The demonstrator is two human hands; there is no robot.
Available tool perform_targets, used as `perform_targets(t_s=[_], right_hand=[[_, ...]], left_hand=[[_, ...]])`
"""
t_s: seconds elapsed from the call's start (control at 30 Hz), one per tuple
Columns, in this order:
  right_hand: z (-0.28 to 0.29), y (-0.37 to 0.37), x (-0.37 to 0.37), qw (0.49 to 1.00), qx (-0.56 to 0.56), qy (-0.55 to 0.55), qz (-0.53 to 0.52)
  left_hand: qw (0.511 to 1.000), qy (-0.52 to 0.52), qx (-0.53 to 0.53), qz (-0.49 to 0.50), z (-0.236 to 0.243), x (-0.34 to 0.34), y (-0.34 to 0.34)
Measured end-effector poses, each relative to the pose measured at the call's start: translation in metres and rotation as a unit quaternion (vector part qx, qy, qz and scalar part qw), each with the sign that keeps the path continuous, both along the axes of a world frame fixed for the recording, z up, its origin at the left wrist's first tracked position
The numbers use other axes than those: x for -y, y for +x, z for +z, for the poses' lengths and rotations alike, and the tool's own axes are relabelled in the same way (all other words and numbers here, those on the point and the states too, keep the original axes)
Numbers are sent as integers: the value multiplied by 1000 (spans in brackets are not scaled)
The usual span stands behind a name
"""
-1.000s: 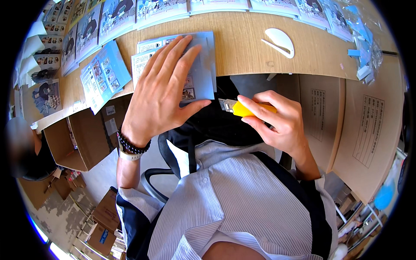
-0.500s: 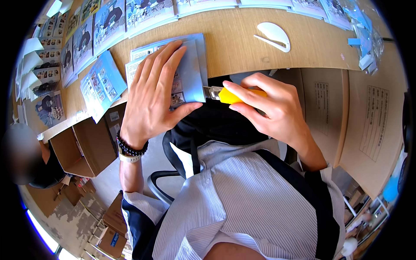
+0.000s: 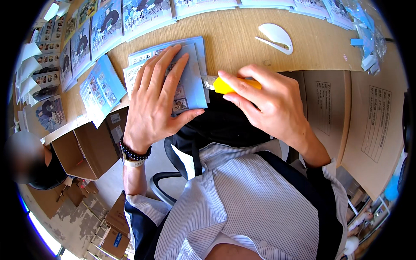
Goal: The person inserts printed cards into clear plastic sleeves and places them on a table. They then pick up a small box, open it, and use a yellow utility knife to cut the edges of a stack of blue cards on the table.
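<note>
My left hand (image 3: 154, 95) lies with its fingers stretched out on a small pile of blue printed sheets or sleeves (image 3: 197, 93) at the table's near edge. Its thumb rests by the pile's near right corner. In my right hand (image 3: 279, 99) is a yellow utility knife (image 3: 223, 86), held between thumb and fingers. The blade end points left and meets the right edge of the pile; whether it is inside a layer I cannot tell.
A white letter opener (image 3: 277, 37) lies on the wooden table (image 3: 229, 32). Printed packets (image 3: 149, 19) line the far side, and blue printed sheets (image 3: 102, 89) overhang the edge at left. Clear plastic wrap (image 3: 372, 39) lies far right. Cardboard boxes (image 3: 323, 104) stand below; another person (image 3: 37, 162) is at left.
The knife has moved a little away from me along the pile's right edge, and slightly left. My left hand stays pressed on the pile.
</note>
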State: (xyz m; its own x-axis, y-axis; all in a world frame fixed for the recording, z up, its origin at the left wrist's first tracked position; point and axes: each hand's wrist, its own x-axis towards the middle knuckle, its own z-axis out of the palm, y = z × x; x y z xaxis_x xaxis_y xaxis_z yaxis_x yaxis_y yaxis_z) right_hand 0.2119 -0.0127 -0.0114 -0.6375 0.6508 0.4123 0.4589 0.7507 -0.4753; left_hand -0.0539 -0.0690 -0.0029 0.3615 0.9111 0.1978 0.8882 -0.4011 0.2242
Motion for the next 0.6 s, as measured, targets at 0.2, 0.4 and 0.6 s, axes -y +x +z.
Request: perform_targets(t_s=[0.2,0.4,0.6], right_hand=[[2,-7,-13,1000,5,6,-14],[1,-18,-34,1000,-14,0,-26],[4,-20,-36,999,-11,-14,-37]], left_hand=[[1000,-8,-4,-1,0,1,0],[1000,-14,2,0,2,1,0],[1000,-20,4,3,1,2,1]])
